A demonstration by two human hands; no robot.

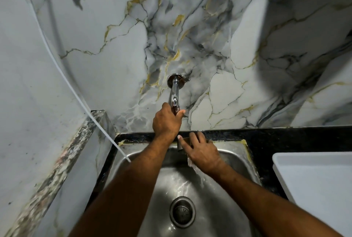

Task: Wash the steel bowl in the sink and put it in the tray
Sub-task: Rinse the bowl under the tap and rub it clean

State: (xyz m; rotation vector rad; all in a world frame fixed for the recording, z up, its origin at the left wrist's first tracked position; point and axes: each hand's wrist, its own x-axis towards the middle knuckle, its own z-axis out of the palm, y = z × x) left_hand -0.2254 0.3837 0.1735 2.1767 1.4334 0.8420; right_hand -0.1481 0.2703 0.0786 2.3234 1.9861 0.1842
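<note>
The left hand (167,120) grips the tap handle (176,104). The right hand (202,153), fingers spread, holds nothing under the water. Opened too far, water may splash over the sink (238,152).

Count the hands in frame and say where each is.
2. The left hand grips the tap on the marble wall. The right hand is spread open under the running water, above the sink. No steel bowl visible.

There are no words, numbers, labels or signs to read anywhere in the picture.
</note>
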